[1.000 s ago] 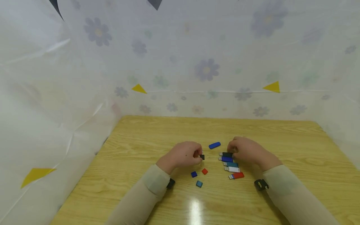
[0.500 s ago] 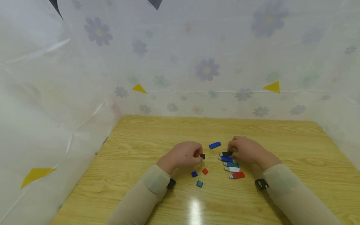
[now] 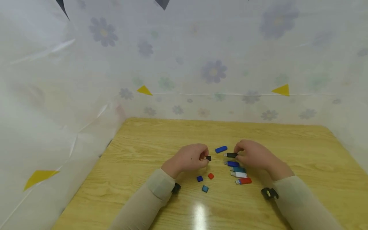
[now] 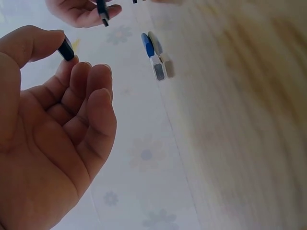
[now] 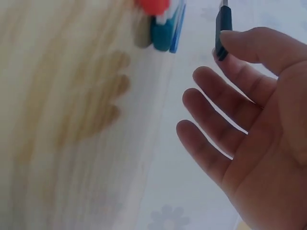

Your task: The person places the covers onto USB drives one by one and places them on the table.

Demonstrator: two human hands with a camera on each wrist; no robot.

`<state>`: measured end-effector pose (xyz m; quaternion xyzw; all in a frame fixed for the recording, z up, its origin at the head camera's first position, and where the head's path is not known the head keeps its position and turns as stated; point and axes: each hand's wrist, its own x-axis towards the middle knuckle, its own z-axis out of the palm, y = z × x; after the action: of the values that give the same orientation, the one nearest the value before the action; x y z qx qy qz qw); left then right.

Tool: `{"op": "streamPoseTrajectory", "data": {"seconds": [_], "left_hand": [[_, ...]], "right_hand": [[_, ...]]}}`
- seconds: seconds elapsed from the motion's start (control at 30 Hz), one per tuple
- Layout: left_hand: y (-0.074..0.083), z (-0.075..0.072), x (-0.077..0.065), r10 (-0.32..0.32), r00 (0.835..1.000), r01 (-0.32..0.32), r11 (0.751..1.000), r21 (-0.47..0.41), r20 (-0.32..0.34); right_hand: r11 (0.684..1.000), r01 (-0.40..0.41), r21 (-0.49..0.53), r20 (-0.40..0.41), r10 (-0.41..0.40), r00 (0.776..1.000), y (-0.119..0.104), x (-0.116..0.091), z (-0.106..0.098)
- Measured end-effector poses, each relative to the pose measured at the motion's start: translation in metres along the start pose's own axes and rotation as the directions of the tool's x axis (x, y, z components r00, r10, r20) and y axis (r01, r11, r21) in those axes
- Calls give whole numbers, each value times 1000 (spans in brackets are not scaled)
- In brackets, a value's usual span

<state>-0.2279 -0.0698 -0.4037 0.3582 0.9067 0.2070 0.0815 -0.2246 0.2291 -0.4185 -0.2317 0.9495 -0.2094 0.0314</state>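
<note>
My left hand (image 3: 188, 159) pinches a small black USB stick cap (image 3: 209, 158) between thumb and forefinger. In the left wrist view the cap (image 4: 66, 49) stands between the fingertips, the other fingers loosely bent. My right hand (image 3: 254, 156) pinches the rear end of a black USB stick (image 3: 231, 155), its metal plug pointing left toward the cap. Seen from the right wrist, this black stick (image 5: 223, 31) is held clear of the table. A gap separates plug and cap. Below the stick lie uncapped USB sticks: blue (image 3: 232, 164), teal (image 3: 238, 169), white (image 3: 239, 174) and red (image 3: 244, 181).
Loose caps in dark blue (image 3: 199, 179), red (image 3: 211, 176) and teal (image 3: 205, 188) lie in front of the left hand. A blue capped-looking stick (image 3: 221, 149) lies beyond, between the hands. Patterned sheeting (image 3: 184, 64) hangs behind the wooden table (image 3: 138, 137).
My right hand has lifted the black USB stick away from the row, leaving a wider gap to the blue one. The left hand still holds the cap. The head view has shifted slightly.
</note>
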Motion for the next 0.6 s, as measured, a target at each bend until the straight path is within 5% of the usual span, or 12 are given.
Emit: {"op": "streamPoseTrajectory", "data": {"seconds": [0.3, 0.6], "left_hand": [[4, -1, -1, 20, 1000, -19, 999, 27, -24], [4, -3, -2, 13, 1000, -13, 1000, 23, 0]], "right_hand": [[987, 98, 128, -100, -85, 991, -19, -11, 1], [981, 172, 91, -132, -160, 978, -38, -12, -1]]}}
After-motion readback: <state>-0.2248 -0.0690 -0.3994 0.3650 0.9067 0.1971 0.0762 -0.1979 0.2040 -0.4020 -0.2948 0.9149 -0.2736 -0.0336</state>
